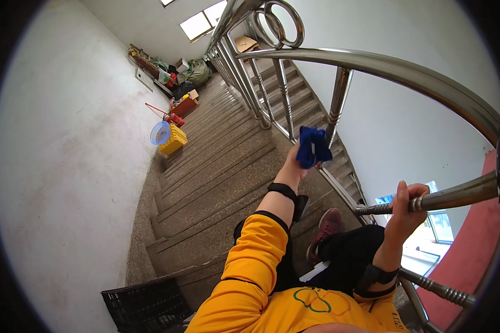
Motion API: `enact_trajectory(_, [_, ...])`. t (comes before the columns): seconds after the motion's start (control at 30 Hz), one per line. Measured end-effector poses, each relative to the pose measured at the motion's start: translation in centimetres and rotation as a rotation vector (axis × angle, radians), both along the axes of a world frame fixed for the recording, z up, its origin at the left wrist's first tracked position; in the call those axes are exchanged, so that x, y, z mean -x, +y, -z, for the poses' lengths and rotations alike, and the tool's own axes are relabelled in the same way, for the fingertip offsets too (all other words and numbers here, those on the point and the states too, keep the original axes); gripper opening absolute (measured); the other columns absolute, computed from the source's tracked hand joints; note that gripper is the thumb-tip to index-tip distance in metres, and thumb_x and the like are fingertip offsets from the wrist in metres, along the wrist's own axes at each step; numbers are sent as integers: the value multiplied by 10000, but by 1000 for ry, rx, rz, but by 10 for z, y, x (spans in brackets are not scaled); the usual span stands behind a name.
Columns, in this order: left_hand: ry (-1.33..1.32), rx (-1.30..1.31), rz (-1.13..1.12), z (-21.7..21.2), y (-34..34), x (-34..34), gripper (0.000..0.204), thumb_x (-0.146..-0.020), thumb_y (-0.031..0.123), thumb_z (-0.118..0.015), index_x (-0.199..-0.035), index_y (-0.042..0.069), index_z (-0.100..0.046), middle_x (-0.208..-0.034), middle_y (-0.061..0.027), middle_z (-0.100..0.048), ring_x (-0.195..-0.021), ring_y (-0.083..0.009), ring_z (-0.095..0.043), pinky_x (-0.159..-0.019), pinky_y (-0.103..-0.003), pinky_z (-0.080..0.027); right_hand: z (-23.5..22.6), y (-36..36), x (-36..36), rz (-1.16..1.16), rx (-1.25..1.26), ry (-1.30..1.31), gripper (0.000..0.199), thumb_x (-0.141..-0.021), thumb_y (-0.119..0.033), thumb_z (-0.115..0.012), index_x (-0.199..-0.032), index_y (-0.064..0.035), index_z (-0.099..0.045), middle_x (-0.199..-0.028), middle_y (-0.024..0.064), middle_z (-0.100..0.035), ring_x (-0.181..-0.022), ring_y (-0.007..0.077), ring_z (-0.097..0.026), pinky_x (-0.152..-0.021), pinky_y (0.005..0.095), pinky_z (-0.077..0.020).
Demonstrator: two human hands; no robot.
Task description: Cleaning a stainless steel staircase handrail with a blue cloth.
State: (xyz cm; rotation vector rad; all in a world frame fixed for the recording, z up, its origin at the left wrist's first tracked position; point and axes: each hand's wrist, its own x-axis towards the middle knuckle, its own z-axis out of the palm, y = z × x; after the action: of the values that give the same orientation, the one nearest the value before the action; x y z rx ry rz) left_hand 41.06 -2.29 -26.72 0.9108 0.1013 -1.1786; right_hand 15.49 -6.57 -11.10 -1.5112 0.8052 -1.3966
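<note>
My left hand (295, 161) is closed on a bunched blue cloth (312, 145), which lies against or just in front of the lower part of an upright metal baluster (340, 100); the cloth hides most of my fingers. Lower right, my right hand (406, 213) wraps round another shiny metal baluster (461, 191) with a ribbed section. Both balusters belong to the stair railing, whose curved rail (383, 61) runs above them.
Stone stairs (216, 183) descend ahead along a white wall (66, 127). A yellow crate (173, 140) with a blue basin (160, 133) and a red fire extinguisher (176, 119) stand by that wall. Bags and boxes pile up at the bottom. A black crate (144, 305) sits near me at left.
</note>
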Motion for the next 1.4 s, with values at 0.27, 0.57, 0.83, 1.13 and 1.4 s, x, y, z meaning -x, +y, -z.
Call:
enact_trajectory(0.27, [-374,232,36,-23,-9,-7,314,-806,381,-617,-1003,139,-585,-889,-10,-617,-846,-177,-607,-679,-371,-507,0,1,0,-17,-1,-9,218,-844,-44,-633,-788,-89,-428,-624,-22,-423,-465,31,-411,-433,165,-331])
enact_trajectory(0.57, [-17,-214,18,28,8,7,323,-872,441,-541,-993,151,-613,-880,-56,-651,-733,-225,-644,-557,-397,-534,0,1,1,-7,13,4,228,-843,-58,-642,-775,-91,-427,-631,-25,-419,-465,33,-406,-438,168,-326])
enact_trajectory(0.83, [-4,-71,-84,-5,-3,8,285,-914,372,-499,-1001,116,-589,-873,-64,-640,-751,-217,-634,-570,-398,-518,2,1,-1,-13,1,-26,226,-839,-47,-640,-775,-85,-427,-639,-26,-414,-468,36,-401,-445,174,-323])
enact_trajectory(1.13, [-112,585,46,-70,-1,11,321,-942,409,-440,-1171,198,-519,-1108,-18,-582,-932,-210,-601,-786,-394,-491,-1,0,2,-10,-3,26,212,-849,-60,-624,-769,-94,-431,-610,-18,-424,-476,45,-409,-458,186,-351])
enact_trajectory(1.4, [-8,-49,-118,0,-1,8,255,-904,339,-524,-1022,119,-576,-861,-57,-623,-747,-233,-618,-577,-419,-501,2,-1,1,-13,10,28,213,-849,-63,-628,-769,-96,-434,-603,-20,-423,-475,43,-411,-457,182,-350])
